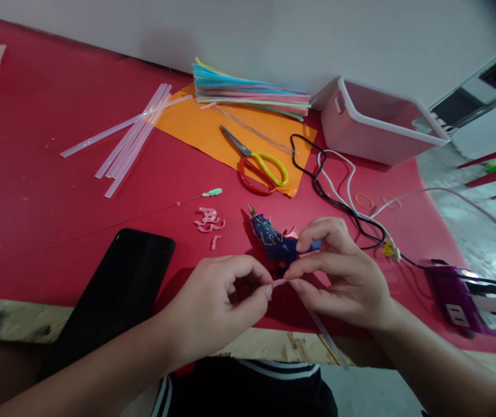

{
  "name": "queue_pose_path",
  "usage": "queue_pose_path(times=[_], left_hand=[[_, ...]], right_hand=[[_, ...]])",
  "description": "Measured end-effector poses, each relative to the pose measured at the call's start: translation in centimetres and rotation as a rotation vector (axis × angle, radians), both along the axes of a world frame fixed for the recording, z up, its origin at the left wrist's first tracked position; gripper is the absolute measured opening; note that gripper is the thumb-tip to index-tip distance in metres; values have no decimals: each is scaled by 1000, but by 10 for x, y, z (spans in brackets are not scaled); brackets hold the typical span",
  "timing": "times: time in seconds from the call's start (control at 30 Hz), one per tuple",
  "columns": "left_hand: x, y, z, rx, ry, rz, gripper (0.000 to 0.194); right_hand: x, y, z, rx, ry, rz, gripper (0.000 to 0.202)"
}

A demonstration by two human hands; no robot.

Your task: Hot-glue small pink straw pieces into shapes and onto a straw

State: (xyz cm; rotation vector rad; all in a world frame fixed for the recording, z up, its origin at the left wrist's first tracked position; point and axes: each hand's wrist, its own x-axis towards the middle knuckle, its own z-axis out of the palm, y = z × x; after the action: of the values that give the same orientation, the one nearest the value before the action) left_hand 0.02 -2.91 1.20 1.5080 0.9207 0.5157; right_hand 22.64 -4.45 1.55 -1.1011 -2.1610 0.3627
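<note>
My left hand pinches one end of a short pink pipe cleaner piece between thumb and forefinger. The other end is pinched by my right hand, whose remaining fingers are curled and raised. Just behind my hands lies a blue glue gun, nozzle pointing away from me; my right hand partly covers it. A clear glue stick runs from under my right hand past the table's front edge. Left of the gun sit several curled pink pipe cleaner bits and a thin wire with a green tip.
Red-and-yellow scissors and a bundle of pipe cleaners rest on orange paper. Clear glue sticks lie left. A phone, a pale bin, cords and a purple power strip surround the work.
</note>
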Motion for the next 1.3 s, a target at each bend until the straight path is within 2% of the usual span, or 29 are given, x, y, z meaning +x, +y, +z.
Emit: queue_pose_path(times=[0.27, 0.47, 0.6, 0.87, 1.1, 1.2, 1.3], left_hand=[[-2, 3, 4, -240, 10, -28, 21], [0, 9, 12, -359, -5, -121, 22], [2, 10, 13, -387, 5, -122, 19], [2, 13, 8, -474, -34, -57, 13], [2, 11, 11, -472, -96, -42, 15], [2, 10, 8, -411, -147, 35, 14], [0, 10, 2, -356, -195, 161, 12]], right_hand=[[-1, 0, 1, 131, -26, -23, 7], [-6, -2, 2, 299, -96, -50, 6], [-5, -4, 0, 391, -138, -59, 7], [-2, -7, -2, 469, -194, -123, 14], [0, -6, -3, 474, -169, -84, 17], [3, -5, -3, 434, -160, -55, 26], [9, -3, -3, 362, -137, -122, 42]])
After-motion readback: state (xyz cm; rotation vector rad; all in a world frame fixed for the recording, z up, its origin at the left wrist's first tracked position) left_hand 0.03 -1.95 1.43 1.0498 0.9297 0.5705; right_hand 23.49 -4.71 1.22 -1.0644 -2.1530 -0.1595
